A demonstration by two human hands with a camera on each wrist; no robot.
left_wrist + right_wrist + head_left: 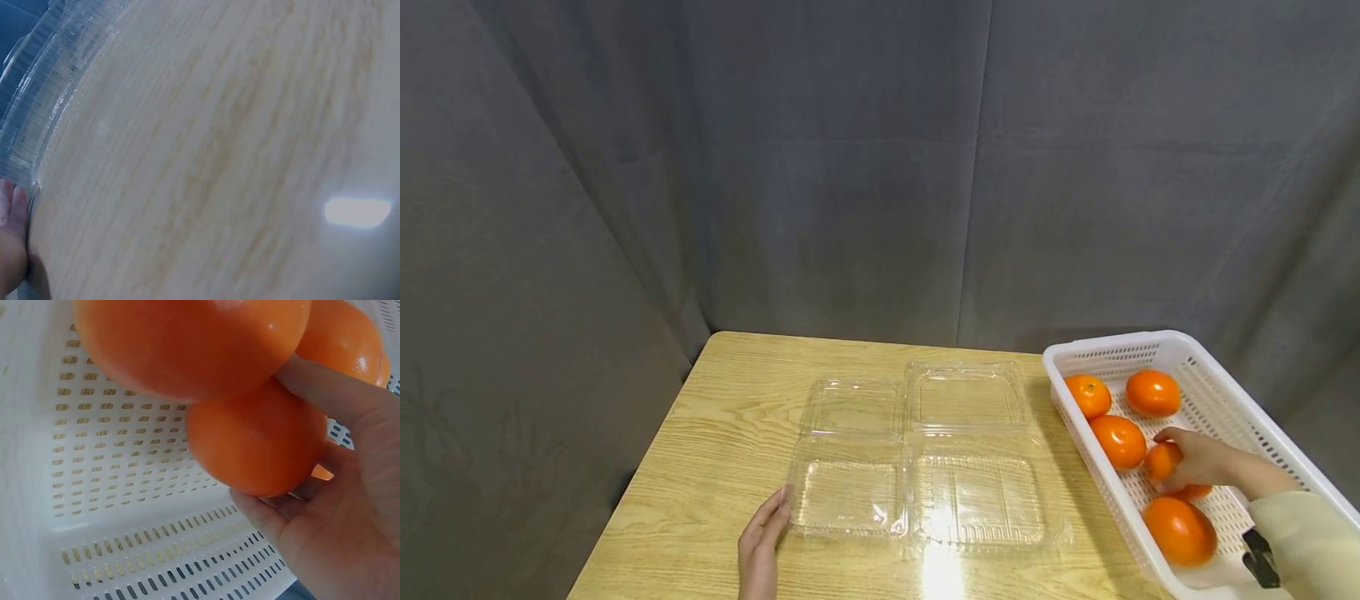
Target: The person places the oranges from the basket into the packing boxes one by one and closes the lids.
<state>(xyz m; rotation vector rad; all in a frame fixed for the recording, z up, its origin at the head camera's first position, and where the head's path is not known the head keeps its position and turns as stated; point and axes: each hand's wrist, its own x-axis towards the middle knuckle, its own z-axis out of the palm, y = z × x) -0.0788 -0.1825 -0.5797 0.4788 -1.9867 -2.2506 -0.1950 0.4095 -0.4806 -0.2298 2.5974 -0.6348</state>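
Note:
Two clear plastic clamshell boxes lie unfolded side by side on the wooden table: the left box (848, 492) and the slightly larger right box (981, 500). At the left box's near left edge, my left hand (762, 537) touches the rim with fairly straight fingers. Over in the white basket (1213, 375), my right hand (1198, 461) grips a glossy orange fruit (256, 444) between thumb and fingers. Another large fruit (194, 347) stands close beside it in the right wrist view. Part of one more fruit shows under my right hand.
More orange fruits lie in the basket: one at the back (1153, 393), one at the left wall (1118, 443) and one nearest me (1180, 532). The perforated basket stands right of the boxes. Behind the table (700, 492) hangs a grey curtain (850, 183).

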